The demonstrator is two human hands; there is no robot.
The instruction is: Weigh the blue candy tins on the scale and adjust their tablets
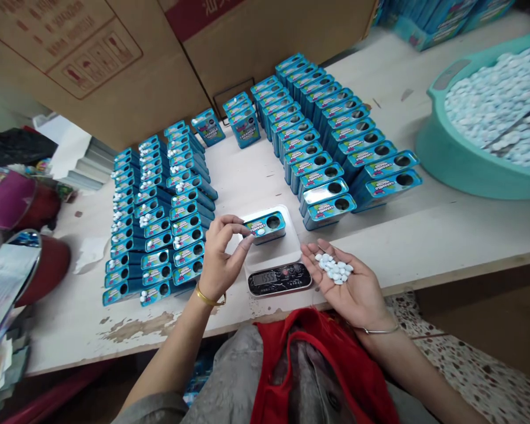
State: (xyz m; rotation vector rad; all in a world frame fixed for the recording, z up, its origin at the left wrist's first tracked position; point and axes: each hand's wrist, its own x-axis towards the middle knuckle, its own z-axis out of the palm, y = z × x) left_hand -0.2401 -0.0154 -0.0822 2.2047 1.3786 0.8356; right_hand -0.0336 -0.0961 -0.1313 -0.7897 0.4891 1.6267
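My left hand (223, 259), with a gold bangle on the wrist, has its thumb and fingertips pinched together at the left end of a small blue tin (265, 227). Whether they hold anything is hidden. The tin lies on a white digital kitchen scale (274, 253), with its round hole facing up and a few white mints visible inside. My right hand (340, 285) lies palm up beside the scale, cupping several white mints (333, 268). Long rows of matching blue tins (322, 141) stand on both sides.
The white, worn table (194, 324) holds a teal basin (433, 141) heaped with mints at the right, with a metal scoop in it. Cardboard boxes (92, 59) stand behind the table, and red buckets (44, 265) stand at the left.
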